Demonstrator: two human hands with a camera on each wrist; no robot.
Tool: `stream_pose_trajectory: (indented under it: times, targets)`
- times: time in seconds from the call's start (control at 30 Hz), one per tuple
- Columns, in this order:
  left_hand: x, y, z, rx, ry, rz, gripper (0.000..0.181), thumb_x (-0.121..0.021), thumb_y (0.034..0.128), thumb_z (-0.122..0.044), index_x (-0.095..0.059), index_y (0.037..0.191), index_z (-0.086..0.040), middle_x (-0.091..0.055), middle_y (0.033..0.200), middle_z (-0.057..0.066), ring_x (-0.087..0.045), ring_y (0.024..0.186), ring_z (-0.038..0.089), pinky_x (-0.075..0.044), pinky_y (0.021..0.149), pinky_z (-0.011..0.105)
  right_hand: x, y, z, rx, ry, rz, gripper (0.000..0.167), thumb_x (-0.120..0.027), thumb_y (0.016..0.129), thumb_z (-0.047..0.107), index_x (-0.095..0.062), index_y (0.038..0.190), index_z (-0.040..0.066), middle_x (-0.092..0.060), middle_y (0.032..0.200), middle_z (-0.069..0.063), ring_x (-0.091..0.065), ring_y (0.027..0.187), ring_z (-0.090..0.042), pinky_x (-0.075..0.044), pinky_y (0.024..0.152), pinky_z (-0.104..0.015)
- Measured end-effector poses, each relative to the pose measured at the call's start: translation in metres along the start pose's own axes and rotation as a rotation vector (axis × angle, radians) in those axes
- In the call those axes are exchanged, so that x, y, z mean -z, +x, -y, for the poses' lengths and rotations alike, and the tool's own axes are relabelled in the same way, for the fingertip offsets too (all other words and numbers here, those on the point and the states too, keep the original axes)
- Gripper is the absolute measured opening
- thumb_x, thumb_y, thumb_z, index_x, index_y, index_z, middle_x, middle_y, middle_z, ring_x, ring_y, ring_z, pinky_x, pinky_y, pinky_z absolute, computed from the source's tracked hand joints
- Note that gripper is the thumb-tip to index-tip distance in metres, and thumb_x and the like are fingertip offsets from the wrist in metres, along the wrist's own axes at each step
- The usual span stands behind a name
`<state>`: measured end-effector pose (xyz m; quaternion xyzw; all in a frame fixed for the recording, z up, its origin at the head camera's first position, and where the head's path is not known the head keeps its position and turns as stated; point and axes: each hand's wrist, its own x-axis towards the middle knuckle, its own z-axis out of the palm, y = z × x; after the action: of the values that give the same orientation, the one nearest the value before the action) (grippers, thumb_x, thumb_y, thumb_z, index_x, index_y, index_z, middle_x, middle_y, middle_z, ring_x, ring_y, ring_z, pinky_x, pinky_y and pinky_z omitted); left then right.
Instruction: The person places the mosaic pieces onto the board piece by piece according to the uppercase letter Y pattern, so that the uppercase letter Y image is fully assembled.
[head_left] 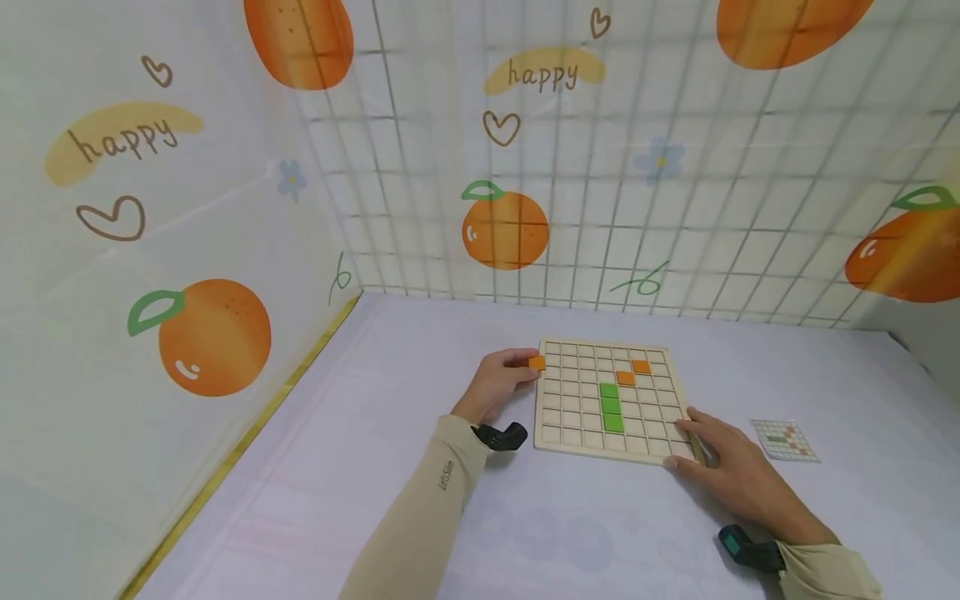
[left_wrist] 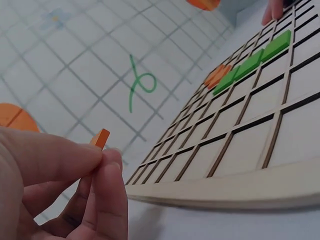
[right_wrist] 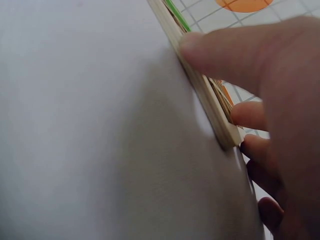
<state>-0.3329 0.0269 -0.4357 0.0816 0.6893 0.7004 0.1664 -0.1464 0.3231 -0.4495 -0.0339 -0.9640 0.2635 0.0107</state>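
A wooden grid board (head_left: 577, 451) lies flat on the table with a column of green tiles (head_left: 611, 407) and two orange tiles (head_left: 626, 379) set in its squares. My left hand (head_left: 491, 382) pinches a loose orange tile (left_wrist: 102, 138) between thumb and fingertips, just off the board's left edge. At the board's near right corner my right hand (head_left: 738, 473) holds the frame, thumb on the near edge and fingers along the right side. In the right wrist view the thumb (right_wrist: 225, 52) presses the wooden edge (right_wrist: 200, 87).
A small printed card (head_left: 786, 440) with a coloured grid pattern lies right of the board, beyond the right hand. White cloth (head_left: 300, 467) covers the table. Printed curtains over a wire grid (head_left: 577, 250) rise behind it, and another printed curtain (head_left: 90, 400) stands at the left.
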Motion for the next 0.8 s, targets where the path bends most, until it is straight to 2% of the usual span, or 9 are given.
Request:
stream_pose_trajectory:
  times: [0.13, 0.27, 0.53, 0.67, 0.8]
  targets:
    - [-0.009, 0.004, -0.001, -0.002, -0.008, 0.027, 0.037, -0.070, 0.0893, 0.005, -0.069, 0.126, -0.003, -0.065, 0.115, 0.010, -0.064, 0.095, 0.018, -0.055, 0.084, 0.028, 0.001, -0.002, 0.000, 0.003, 0.009, -0.005, 0.091, -0.068, 0.087, 0.062, -0.046, 0.145, -0.003, -0.027, 0.158, -0.028, -0.023, 0.139, -0.055, -0.022, 0.105, -0.072]
    - [-0.016, 0.007, -0.004, -0.007, 0.021, 0.033, 0.037, -0.068, 0.0897, 0.006, -0.068, 0.125, -0.002, -0.064, 0.112, 0.010, -0.064, 0.092, 0.017, -0.055, 0.082, 0.028, 0.001, -0.002, 0.000, 0.016, 0.020, -0.005, 0.090, -0.068, 0.087, 0.062, -0.047, 0.145, -0.003, -0.028, 0.158, -0.028, -0.024, 0.139, -0.055, -0.022, 0.105, -0.072]
    - [-0.025, 0.012, -0.007, 0.019, 0.025, 0.064, 0.039, -0.067, 0.0908, 0.006, -0.065, 0.130, 0.000, -0.064, 0.111, 0.010, -0.068, 0.091, 0.017, -0.056, 0.080, 0.026, -0.001, -0.001, 0.001, -0.004, 0.025, 0.012, 0.089, -0.070, 0.086, 0.060, -0.046, 0.146, -0.002, -0.027, 0.158, -0.027, -0.022, 0.139, -0.055, -0.021, 0.106, -0.072]
    - [-0.030, 0.013, -0.006, 0.001, 0.046, 0.085, 0.038, -0.068, 0.0901, 0.005, -0.066, 0.128, -0.001, -0.065, 0.109, 0.009, -0.068, 0.089, 0.016, -0.057, 0.079, 0.027, -0.001, -0.001, 0.002, -0.004, 0.023, 0.005, 0.089, -0.070, 0.086, 0.060, -0.046, 0.146, -0.002, -0.026, 0.159, -0.027, -0.022, 0.139, -0.055, -0.021, 0.106, -0.072]
    - [-0.032, 0.016, -0.005, -0.020, 0.083, 0.132, 0.035, -0.068, 0.0913, 0.005, -0.068, 0.125, -0.003, -0.066, 0.107, 0.008, -0.069, 0.088, 0.017, -0.057, 0.080, 0.029, -0.001, -0.002, 0.001, 0.009, 0.018, -0.007, 0.088, -0.070, 0.086, 0.061, -0.047, 0.145, -0.002, -0.027, 0.158, -0.027, -0.023, 0.139, -0.055, -0.021, 0.105, -0.072]
